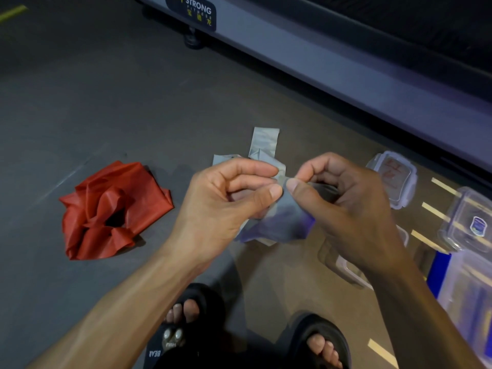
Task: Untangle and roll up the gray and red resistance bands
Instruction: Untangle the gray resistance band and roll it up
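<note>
Gray band (277,222) pinched between left hand (229,198) and right hand (346,206), red band (111,211) crumpled well left

Arms: I see both forearms bare from the bottom edge of the view up to the wrists, no sleeves showing.
Left hand (226,198): bare, I find no glove, ring or watch on it; nails cut short.
Right hand (346,206): bare as well, no wristband that I can make out; short nails.
Left sandal (191,310): black open-toe slide, toes showing; a small metallic charm and the reversed word "BEAR" sit on dark material just below it.
Right sandal (319,334): matching black slide with a thick strap, toes showing.
</note>
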`<action>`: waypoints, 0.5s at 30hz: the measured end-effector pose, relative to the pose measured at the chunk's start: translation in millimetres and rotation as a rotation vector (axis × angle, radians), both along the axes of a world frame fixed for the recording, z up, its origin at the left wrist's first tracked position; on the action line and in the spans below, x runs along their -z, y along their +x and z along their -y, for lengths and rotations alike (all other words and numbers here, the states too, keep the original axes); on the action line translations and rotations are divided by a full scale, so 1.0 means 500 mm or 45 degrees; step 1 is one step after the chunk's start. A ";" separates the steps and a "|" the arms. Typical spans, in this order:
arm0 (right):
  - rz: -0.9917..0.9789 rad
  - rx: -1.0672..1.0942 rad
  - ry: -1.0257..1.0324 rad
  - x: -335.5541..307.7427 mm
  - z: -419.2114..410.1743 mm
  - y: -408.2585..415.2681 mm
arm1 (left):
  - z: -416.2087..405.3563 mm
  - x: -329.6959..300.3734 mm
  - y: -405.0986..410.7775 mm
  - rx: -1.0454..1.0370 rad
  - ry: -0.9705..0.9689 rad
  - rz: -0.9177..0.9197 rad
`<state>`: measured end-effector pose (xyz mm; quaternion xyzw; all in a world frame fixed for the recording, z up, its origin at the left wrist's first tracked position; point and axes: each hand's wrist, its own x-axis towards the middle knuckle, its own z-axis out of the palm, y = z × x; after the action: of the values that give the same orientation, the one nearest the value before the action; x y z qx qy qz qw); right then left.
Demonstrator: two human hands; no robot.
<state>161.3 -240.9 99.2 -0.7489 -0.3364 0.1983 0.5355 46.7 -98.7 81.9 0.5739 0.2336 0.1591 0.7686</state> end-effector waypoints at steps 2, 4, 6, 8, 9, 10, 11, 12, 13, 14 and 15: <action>0.001 -0.001 -0.005 0.000 0.000 0.000 | 0.000 0.000 0.000 0.002 0.007 0.002; 0.001 0.000 -0.007 -0.001 -0.001 0.000 | 0.001 -0.001 0.000 -0.001 0.001 0.008; 0.019 0.000 -0.014 -0.002 -0.001 0.000 | 0.002 -0.001 0.000 -0.004 -0.014 0.011; 0.028 0.000 -0.016 -0.003 -0.001 -0.001 | 0.002 0.000 0.000 -0.005 -0.023 0.014; 0.033 0.002 -0.018 -0.004 -0.002 -0.001 | 0.002 0.000 0.000 -0.005 -0.024 0.016; 0.037 0.004 -0.023 -0.004 -0.002 0.000 | 0.001 0.000 0.001 -0.006 -0.023 0.017; 0.039 0.005 -0.025 -0.003 -0.001 0.000 | 0.001 0.001 0.001 -0.008 -0.018 0.018; 0.039 0.006 -0.023 -0.002 -0.001 0.000 | 0.001 0.002 0.002 -0.011 -0.012 0.018; 0.038 0.008 -0.014 -0.001 -0.002 -0.001 | 0.001 0.003 0.002 -0.017 -0.008 0.018; 0.029 0.013 0.001 0.000 -0.002 -0.002 | 0.001 0.003 0.003 -0.023 -0.002 0.018; 0.009 0.023 0.021 0.001 -0.003 -0.003 | 0.001 0.004 0.003 -0.028 0.010 0.022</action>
<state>160.0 -239.5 98.8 -0.7483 -0.3331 0.1880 0.5421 48.2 -99.3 80.0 0.5728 0.2328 0.1733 0.7666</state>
